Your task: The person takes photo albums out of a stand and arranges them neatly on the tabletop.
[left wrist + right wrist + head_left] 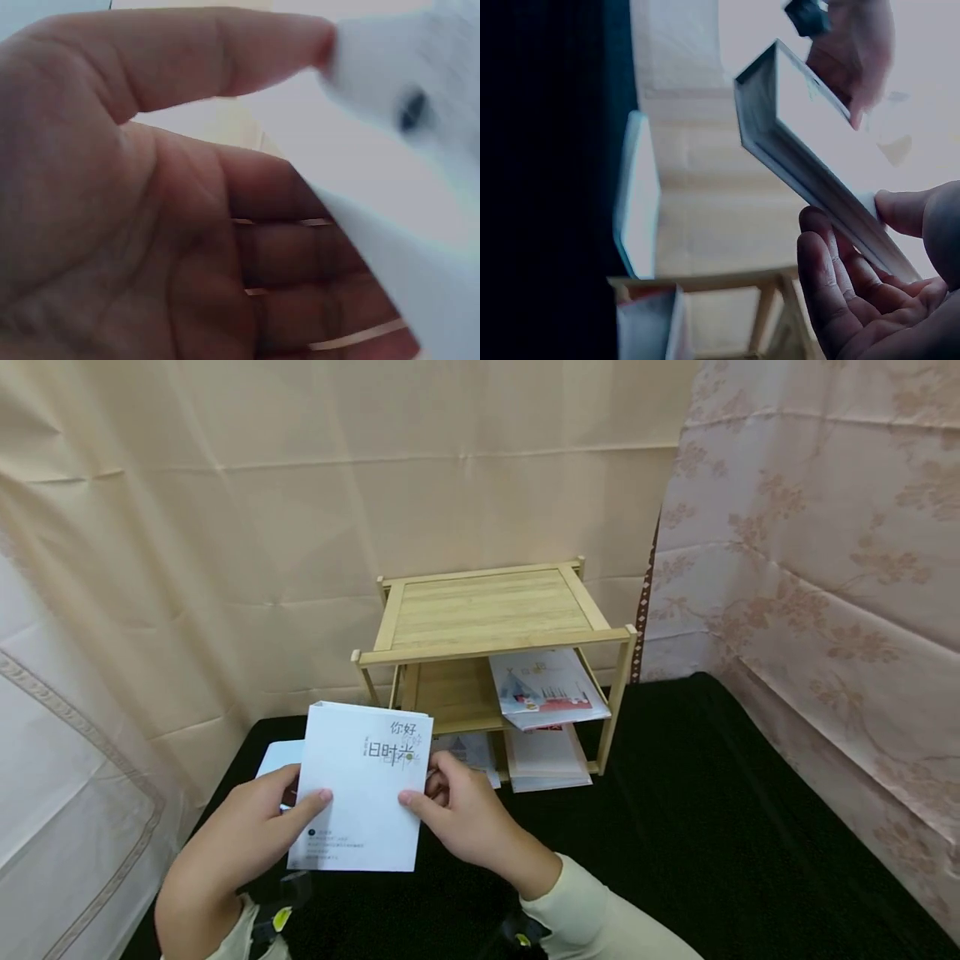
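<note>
A white book [360, 793] with dark Chinese characters on its cover is held up in front of the rack by both hands. My left hand [258, 822] grips its left side, thumb on the cover and fingers behind. At the right edge my right hand [468, 814] pinches it, thumb on the front. In the right wrist view the book [817, 142] looks thick, and its page edges show. The left wrist view shows the left thumb [247, 49] against the blurred white cover [390, 165].
A wooden rack [487, 610] stands at the back of the dark cloth [675, 827]. On its middle shelf lies an illustrated book [547, 685]; several pale books [547, 760] lie below. A light blue book [277, 753] is partly hidden behind the left hand. Curtains [300, 527] surround the area.
</note>
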